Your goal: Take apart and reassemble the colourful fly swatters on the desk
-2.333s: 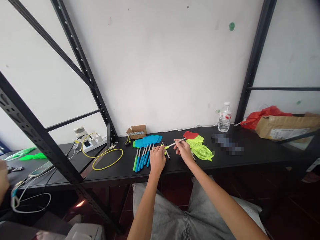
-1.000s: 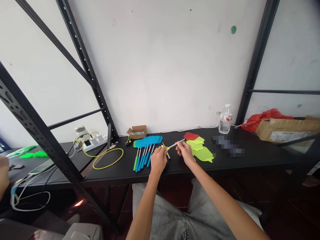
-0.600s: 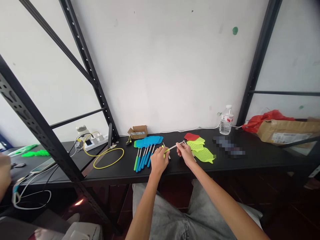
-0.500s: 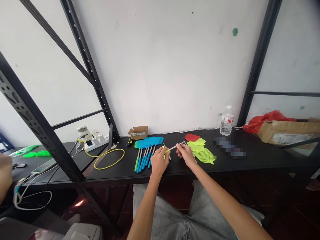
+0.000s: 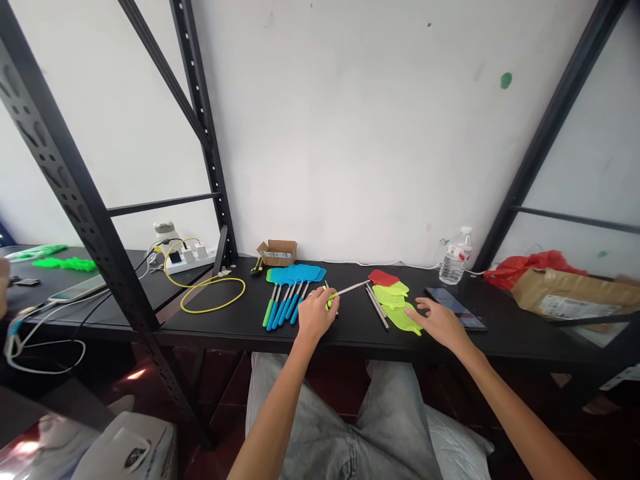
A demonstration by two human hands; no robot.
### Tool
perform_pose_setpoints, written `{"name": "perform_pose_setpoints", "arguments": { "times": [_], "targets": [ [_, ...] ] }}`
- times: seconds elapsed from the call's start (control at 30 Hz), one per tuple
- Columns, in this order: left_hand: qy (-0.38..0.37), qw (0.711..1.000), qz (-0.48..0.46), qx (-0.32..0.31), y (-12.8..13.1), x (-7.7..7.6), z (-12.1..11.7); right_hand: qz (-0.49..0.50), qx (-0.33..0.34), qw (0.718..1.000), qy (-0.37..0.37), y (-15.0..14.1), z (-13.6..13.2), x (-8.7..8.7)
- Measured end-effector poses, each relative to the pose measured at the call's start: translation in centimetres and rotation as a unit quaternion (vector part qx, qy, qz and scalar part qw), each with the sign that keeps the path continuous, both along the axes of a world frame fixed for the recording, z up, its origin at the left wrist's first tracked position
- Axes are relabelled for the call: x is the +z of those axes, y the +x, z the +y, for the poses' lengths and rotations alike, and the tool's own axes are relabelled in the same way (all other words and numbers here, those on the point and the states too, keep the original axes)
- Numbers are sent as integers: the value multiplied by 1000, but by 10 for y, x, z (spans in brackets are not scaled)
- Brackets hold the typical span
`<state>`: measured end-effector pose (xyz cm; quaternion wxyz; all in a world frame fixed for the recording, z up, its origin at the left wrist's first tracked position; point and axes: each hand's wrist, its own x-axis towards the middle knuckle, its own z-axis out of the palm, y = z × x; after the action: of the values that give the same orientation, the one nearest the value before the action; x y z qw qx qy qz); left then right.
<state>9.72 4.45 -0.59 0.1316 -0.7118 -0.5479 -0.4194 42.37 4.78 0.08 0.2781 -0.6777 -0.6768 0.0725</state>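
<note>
Left hand (image 5: 314,316) grips a flyswatter shaft (image 5: 350,289); right hand (image 5: 439,325) hovers open.

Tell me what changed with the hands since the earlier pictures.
The right hand let go of the metal swatter handle and moved right, to beside the yellow-green mesh swatter heads. The left hand still grips the handle. The blue swatters stayed in their row.
</note>
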Motion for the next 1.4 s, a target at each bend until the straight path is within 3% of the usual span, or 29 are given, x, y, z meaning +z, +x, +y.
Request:
{"name": "perform_pose_setpoints", "arguments": {
  "times": [0.17, 0.3, 0.43, 0.7, 0.97, 1.1, 1.2, 1.4],
  "targets": [
    [1, 1000, 4, 4, 0, -1, 0, -108, -30, 992, -60, -12, 4, -3],
    [-4, 1000, 5, 2, 0, -1, 0, -99, -33, 990, -93, -16, 9, 1],
    [-7, 1000, 1, 3, 0, -2, 0, -73, -20, 989, -129, 4, 18, 1],
    [-8, 1000, 3, -1, 0, -2, 1, -70, -13, 990, -124, 49, 23, -3],
    [-15, 1000, 4, -4, 0, -1, 0, -107, -21, 989, -99, 42, 30, -16],
    [-15, 1000, 5, -6, -1, -1, 0, -51, 3, 992, -114, 43, 26, -12],
    [-19, 1000, 7, -2, -1, -1, 0, 49, 58, 991, -111, 45, 17, -5],
    [-27, 1000, 6, -1, 0, 0, -1, 282, 69, 950, -116, 39, 4, 9]
  ]
}}
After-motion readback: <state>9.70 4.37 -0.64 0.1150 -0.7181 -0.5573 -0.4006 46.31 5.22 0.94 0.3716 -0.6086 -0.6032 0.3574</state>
